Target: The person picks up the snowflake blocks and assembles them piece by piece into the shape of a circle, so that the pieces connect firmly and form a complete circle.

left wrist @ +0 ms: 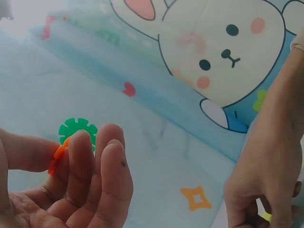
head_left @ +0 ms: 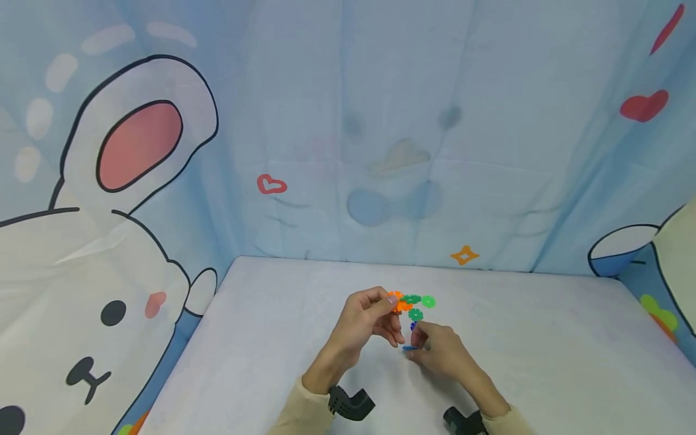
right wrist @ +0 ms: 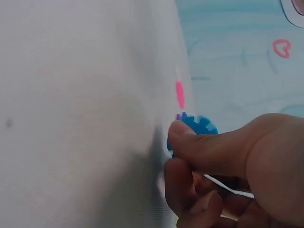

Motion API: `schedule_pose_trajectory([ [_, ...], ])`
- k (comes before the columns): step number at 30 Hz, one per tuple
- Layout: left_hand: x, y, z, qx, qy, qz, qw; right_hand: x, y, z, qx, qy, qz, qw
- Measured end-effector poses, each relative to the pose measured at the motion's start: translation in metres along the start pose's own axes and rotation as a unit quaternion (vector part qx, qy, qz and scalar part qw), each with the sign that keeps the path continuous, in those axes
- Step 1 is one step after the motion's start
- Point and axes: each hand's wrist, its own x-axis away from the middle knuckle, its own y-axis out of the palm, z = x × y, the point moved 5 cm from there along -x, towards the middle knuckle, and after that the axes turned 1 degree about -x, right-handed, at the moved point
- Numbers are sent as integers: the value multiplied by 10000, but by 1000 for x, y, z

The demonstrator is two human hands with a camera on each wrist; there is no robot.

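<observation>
My left hand (head_left: pixel 365 320) pinches an orange notched plastic disc (head_left: pixel 403 305) between thumb and fingertips. Green notched discs (head_left: pixel 411 299) overlap it on the right, with a lighter green disc (head_left: pixel 428 301) at the far end and another green disc (head_left: pixel 415 315) just below. In the left wrist view, a green disc (left wrist: pixel 76 127) shows behind the fingers and the orange disc (left wrist: pixel 58 157) at the thumb tip. Close over the tabletop, my right hand (head_left: pixel 443 350) pinches a blue notched disc (right wrist: pixel 203 125), partly hidden by its thumb. A dark blue piece (head_left: pixel 413 326) shows above that hand.
Both hands work over a white-covered table (head_left: pixel 261 338). A pink piece (right wrist: pixel 180 95) lies beyond the right fingertips in the right wrist view. Behind the table hangs a light blue cartoon curtain (head_left: pixel 304 121). Dark camera mounts (head_left: pixel 352 403) sit on both wrists.
</observation>
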Motion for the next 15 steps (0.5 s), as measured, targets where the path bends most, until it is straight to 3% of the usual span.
schedule_pose_trajectory([
  [2, 0, 1, 1, 24, -13, 13, 10000, 1, -8, -2, -684, -58, -143, 9975],
  [4, 1, 1, 2, 46, -28, 19, 10000, 5, -21, -6, -1480, -104, -197, 9887],
  [8, 3, 3, 5, 163, -44, -42, 9998, 19, -57, -19, -2961, -165, 150, 9549],
  [11, 3, 4, 6, 358, -53, -98, 9993, 34, -80, -30, -3621, -395, 665, 9289],
  [15, 4, 5, 6, 621, -80, -121, 9980, 48, -94, -42, -4248, -544, 1120, 8967],
])
